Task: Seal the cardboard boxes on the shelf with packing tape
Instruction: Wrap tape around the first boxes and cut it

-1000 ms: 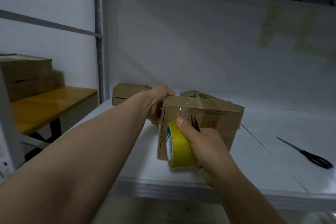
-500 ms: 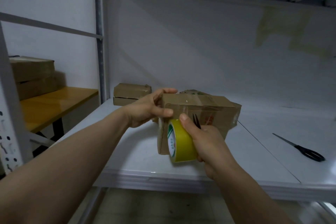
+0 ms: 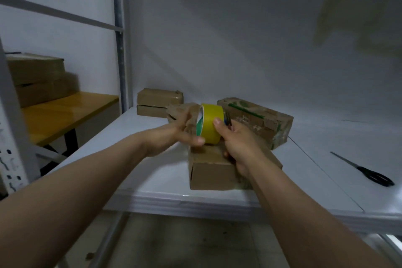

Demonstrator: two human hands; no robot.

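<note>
Head view: right hand (image 3: 237,143) grips yellow tape roll (image 3: 212,124) just above front box (image 3: 211,172); left hand (image 3: 178,131) thumb touches roll, grip unclear; scissors (image 3: 369,174) well right of box.

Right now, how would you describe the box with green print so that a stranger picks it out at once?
Find the white shelf. Just behind the right hand, which grips the yellow tape roll, a long cardboard box lies slanted. The stacked boxes to its left look plain brown; this one has bold green print on top.
</note>
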